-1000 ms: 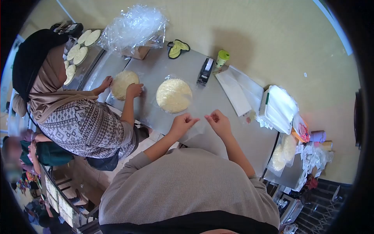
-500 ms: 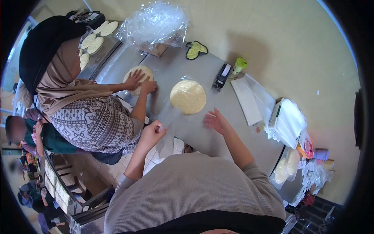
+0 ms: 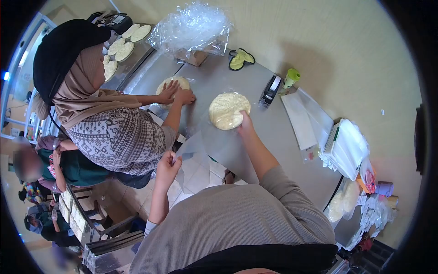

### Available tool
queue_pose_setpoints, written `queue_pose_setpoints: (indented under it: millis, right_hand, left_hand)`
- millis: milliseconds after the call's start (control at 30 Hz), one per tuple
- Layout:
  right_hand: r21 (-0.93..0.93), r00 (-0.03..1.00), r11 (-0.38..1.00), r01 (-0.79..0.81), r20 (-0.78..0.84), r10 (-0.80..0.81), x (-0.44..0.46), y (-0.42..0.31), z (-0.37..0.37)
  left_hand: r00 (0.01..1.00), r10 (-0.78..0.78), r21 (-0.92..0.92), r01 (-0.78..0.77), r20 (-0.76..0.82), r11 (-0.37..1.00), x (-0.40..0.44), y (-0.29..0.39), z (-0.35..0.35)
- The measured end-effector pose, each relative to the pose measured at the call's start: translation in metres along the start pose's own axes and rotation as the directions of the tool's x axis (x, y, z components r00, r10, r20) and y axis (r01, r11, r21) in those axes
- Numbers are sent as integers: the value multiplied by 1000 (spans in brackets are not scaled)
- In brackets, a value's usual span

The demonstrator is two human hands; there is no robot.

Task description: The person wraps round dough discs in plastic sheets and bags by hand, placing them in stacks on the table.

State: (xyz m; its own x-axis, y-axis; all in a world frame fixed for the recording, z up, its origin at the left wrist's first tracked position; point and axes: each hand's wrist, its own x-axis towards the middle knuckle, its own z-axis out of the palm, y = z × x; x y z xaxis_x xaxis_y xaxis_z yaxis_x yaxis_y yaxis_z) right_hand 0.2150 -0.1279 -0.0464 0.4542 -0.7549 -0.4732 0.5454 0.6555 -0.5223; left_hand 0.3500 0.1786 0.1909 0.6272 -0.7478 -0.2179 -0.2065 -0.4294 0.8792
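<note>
A pale round flatbread-like base (image 3: 228, 111), with clear plastic around its edges, is in front of me over the grey table. My right hand (image 3: 246, 125) grips its near right edge, thumb on top and the other fingers hidden. Off to the left, my left hand (image 3: 168, 166) is closed on a clear plastic bag (image 3: 190, 145) that hangs between me and the table edge. A co-worker to my left presses both hands on a second round base (image 3: 183, 82).
Bunched clear bags (image 3: 191, 29) lie on a box at the back. Along the wall are a green cloth pad (image 3: 241, 59), a black tape dispenser (image 3: 270, 91) and a green-lidded cup (image 3: 291, 78). A white flat box (image 3: 299, 121) and stacked plastic (image 3: 344, 148) stand right.
My right hand has moved from bare table to the base's edge and taken hold of it. My left hand has dropped slightly, still with the bag. The co-worker's hands stay on the other base.
</note>
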Motion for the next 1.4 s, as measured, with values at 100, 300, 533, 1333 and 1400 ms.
queue_pose_setpoints:
  millis: [100,300,533,1333,1400]
  right_hand:
    - [-13,996,1000,-18,90,19,-10,-27,-8]
    - [-130,988,990,47,149,-27,-114,-139,-39]
    - [388,864,859,333,239,-443,-286,-240,-58]
    - [-38,991,998,-56,121,61,-441,-254,-303]
    - [-18,986,995,-96,133,97,-424,-241,-312]
  left_hand:
    - [1000,25,-35,-25,2,999,3,4,0]
    - [993,58,-73,-50,107,996,18,17,28]
    - [900,212,-19,-221,382,975,32,71,130]
    - [745,210,322,-501,633,803,-96,57,484]
    - [736,182,328,-490,652,807,-108,68,478]
